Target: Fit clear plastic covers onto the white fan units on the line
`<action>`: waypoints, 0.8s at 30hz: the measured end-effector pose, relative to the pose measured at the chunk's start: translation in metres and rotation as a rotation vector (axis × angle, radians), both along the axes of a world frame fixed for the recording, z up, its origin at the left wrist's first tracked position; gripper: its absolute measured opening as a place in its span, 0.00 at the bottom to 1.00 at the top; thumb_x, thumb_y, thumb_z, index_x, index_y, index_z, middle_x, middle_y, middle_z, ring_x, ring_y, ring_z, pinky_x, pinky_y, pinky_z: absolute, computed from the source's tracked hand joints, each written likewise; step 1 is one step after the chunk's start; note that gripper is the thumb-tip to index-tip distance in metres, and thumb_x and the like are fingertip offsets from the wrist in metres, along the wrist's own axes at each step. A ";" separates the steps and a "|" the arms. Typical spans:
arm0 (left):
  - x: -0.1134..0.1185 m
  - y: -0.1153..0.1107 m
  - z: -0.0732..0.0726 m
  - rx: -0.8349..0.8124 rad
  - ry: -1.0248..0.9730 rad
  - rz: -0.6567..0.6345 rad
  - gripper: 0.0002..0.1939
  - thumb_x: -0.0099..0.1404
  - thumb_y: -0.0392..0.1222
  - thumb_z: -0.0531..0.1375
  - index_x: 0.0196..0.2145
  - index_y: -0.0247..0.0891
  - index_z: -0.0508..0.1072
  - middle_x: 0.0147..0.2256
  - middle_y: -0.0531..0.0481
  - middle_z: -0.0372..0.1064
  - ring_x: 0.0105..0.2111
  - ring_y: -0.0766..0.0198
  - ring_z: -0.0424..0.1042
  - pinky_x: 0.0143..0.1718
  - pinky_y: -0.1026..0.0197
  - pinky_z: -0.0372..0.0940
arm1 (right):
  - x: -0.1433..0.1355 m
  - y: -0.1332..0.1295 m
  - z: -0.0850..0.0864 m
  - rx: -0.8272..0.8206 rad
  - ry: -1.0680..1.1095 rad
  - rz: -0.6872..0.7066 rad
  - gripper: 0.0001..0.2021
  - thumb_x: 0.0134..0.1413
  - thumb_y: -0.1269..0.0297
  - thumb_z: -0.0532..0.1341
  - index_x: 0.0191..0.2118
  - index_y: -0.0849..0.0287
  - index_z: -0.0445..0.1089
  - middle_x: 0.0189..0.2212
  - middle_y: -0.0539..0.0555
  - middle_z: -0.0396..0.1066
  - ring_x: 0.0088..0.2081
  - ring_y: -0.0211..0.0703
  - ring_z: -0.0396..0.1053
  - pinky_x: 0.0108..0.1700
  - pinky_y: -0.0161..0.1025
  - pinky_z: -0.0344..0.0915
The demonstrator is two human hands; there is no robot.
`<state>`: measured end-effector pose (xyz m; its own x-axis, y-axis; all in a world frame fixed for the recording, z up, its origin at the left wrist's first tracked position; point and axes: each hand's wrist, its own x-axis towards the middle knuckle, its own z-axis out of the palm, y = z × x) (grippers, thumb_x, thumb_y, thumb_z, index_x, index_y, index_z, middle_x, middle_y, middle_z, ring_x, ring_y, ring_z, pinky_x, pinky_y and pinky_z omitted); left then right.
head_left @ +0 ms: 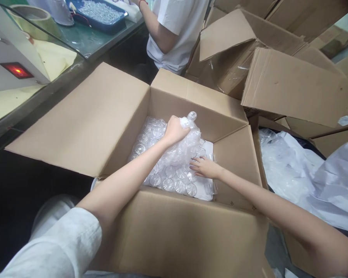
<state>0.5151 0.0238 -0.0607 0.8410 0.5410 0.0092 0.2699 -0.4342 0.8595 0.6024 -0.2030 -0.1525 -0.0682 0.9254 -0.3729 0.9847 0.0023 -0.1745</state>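
Observation:
A large open cardboard box (179, 231) stands in front of me, with several clear round plastic pieces (168, 183) packed in its bottom. My left hand (176, 130) is closed on the gathered top of a clear plastic bag (181, 152), which hangs inside the box over the pieces. One round clear piece (192, 116) shows at the top of the bag beside my fingers. My right hand (204, 167) is lower and to the right, palm down, fingers spread against the bag's right side. Part of a white sheet (208, 148) shows on the box floor.
A green-topped bench at the upper left carries a white machine with a lit red switch (17, 70), a tape roll (31, 19) and a blue tray (100, 17). A person in a white shirt (181, 34) stands beyond the box. More cartons (295, 85) and white plastic sheeting (310, 173) lie right.

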 end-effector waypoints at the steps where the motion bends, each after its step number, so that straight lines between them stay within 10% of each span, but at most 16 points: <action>1: 0.000 -0.001 0.000 0.003 0.008 -0.010 0.06 0.52 0.37 0.59 0.21 0.37 0.65 0.26 0.46 0.70 0.32 0.57 0.71 0.38 0.60 0.63 | 0.015 -0.002 0.008 -0.010 -0.019 -0.027 0.13 0.56 0.69 0.63 0.47 0.56 0.74 0.59 0.59 0.65 0.58 0.57 0.60 0.55 0.52 0.59; 6: 0.001 -0.001 -0.003 -0.007 0.036 -0.065 0.04 0.52 0.36 0.59 0.21 0.36 0.67 0.26 0.46 0.71 0.31 0.58 0.71 0.36 0.60 0.63 | 0.035 -0.014 0.036 0.053 -0.162 -0.388 0.16 0.57 0.79 0.54 0.49 0.67 0.72 0.56 0.73 0.63 0.55 0.66 0.63 0.52 0.59 0.60; 14: 0.002 -0.001 -0.007 -0.004 0.040 -0.105 0.03 0.53 0.37 0.58 0.24 0.35 0.69 0.28 0.46 0.73 0.32 0.58 0.72 0.37 0.61 0.64 | -0.075 -0.036 -0.029 -0.014 0.230 -0.509 0.29 0.44 0.70 0.70 0.56 0.53 0.69 0.65 0.61 0.54 0.48 0.53 0.73 0.42 0.41 0.71; 18: 0.000 -0.002 -0.008 -0.015 0.041 -0.120 0.03 0.54 0.37 0.58 0.25 0.35 0.69 0.29 0.46 0.73 0.33 0.58 0.72 0.36 0.61 0.64 | -0.065 -0.038 -0.046 0.023 0.335 -0.618 0.05 0.58 0.71 0.62 0.37 0.62 0.76 0.53 0.62 0.70 0.45 0.47 0.74 0.46 0.44 0.71; 24: 0.001 -0.007 -0.011 -0.033 0.073 -0.190 0.03 0.54 0.36 0.57 0.24 0.35 0.68 0.30 0.45 0.73 0.33 0.57 0.72 0.36 0.61 0.64 | -0.036 -0.025 -0.041 0.086 0.333 -0.771 0.10 0.63 0.62 0.61 0.35 0.64 0.71 0.35 0.52 0.74 0.38 0.42 0.73 0.43 0.44 0.71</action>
